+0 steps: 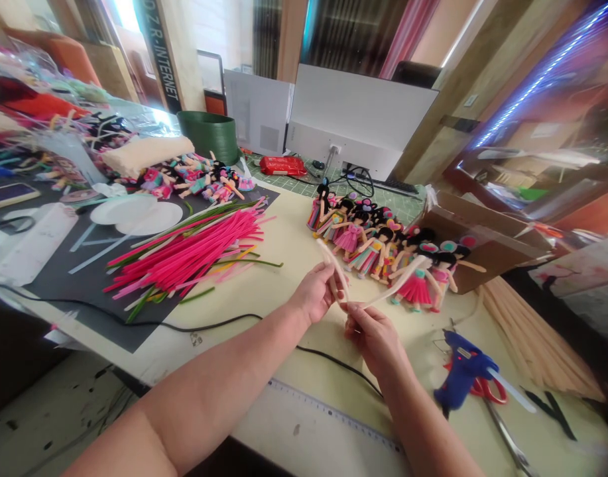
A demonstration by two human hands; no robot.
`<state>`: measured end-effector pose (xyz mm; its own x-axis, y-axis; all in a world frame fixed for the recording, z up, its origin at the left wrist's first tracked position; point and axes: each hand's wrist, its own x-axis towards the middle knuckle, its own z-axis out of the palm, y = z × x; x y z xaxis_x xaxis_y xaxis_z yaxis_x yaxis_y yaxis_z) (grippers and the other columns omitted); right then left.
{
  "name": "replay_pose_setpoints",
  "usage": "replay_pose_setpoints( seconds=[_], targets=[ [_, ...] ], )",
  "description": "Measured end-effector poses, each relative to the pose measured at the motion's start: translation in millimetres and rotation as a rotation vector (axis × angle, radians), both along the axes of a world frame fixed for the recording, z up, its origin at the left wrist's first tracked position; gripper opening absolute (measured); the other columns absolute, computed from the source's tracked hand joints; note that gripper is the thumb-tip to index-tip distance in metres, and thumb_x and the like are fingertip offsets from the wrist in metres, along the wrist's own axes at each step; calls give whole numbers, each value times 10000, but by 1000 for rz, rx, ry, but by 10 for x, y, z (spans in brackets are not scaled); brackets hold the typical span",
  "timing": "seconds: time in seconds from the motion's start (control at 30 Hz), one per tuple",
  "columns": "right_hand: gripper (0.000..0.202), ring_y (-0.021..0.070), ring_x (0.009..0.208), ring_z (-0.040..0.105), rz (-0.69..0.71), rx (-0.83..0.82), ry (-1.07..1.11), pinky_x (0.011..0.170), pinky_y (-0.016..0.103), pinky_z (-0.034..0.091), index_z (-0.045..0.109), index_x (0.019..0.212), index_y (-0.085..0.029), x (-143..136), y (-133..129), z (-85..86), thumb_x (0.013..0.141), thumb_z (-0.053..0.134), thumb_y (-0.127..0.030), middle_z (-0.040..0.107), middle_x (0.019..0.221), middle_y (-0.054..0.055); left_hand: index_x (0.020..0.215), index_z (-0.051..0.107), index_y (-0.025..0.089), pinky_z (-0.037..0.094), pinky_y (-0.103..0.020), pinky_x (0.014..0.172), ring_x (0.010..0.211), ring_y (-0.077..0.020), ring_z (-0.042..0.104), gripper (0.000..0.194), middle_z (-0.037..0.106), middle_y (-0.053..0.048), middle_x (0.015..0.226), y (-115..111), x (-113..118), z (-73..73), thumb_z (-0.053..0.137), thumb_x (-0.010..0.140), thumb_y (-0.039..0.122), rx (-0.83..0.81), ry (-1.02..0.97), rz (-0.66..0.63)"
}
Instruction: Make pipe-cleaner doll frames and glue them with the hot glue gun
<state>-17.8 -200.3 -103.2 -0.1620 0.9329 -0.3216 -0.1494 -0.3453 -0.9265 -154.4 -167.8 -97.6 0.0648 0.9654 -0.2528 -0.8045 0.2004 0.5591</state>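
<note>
Between my two hands is a pale cream pipe cleaner (402, 277), bent so that its ends rise to left and right. My left hand (315, 291) pinches it near the bend, fingers closed. Just to the right, my right hand (373, 331) also grips it, thumb and fingers pressed together. Small pipe-cleaner dolls (373, 252) with black hair and bright skirts stand crowded just beyond my hands. To the left lies a heap of pink pipe cleaners (184, 255) with some green ones mixed in.
On the right are a blue glue gun (460, 371), red-handled scissors (492, 391), a bundle of beige pipe cleaners (542, 338) and a cardboard box (487, 232). A black cable (209, 324) crosses the table below my hands. A ruler (333, 414) lies along the front edge. Monitors (358, 112) stand behind.
</note>
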Motion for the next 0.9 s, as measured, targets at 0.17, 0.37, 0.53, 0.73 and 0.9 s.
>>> replay_pose_setpoints(
  seconds=[0.17, 0.37, 0.53, 0.73, 0.9],
  targets=[
    [261, 59, 515, 436, -8, 23, 73, 473, 175, 372, 728, 776, -160, 12, -7, -9, 655, 806, -377, 512, 559, -28, 792, 520, 150, 381, -199, 469, 501, -93, 535, 170, 564, -13, 606, 15, -23, -3, 422, 926, 190, -7, -33, -2],
    [316, 102, 600, 564, 108, -65, 8, 502, 200, 453, 718, 755, -148, 12, -21, -3, 658, 790, -440, 614, 725, 26, 785, 510, 147, 357, -189, 458, 473, -81, 503, 172, 548, -4, 581, 29, -59, 33, 418, 928, 178, 1, -35, 20],
    [303, 130, 657, 608, 132, -72, -33, 556, 214, 488, 700, 712, -147, -2, 4, 3, 636, 807, -420, 645, 735, 39, 779, 515, 151, 420, -205, 501, 526, -103, 574, 177, 589, -12, 614, 9, -42, 67, 424, 926, 186, 16, -8, 14],
    [280, 111, 602, 580, 128, -37, -19, 586, 224, 480, 690, 709, -152, -21, 4, -47, 669, 781, -414, 641, 667, 23, 840, 526, 167, 493, -283, 583, 641, -168, 666, 149, 678, -53, 744, -27, -23, 71, 428, 927, 237, 17, 61, -38],
    [257, 119, 612, 579, 125, -17, -33, 616, 241, 475, 675, 654, -157, -38, -4, -26, 660, 779, -392, 632, 648, 17, 849, 531, 163, 506, -309, 636, 662, -170, 674, 159, 683, -55, 734, -29, -6, 33, 400, 927, 207, 22, 46, -16]
  ],
)
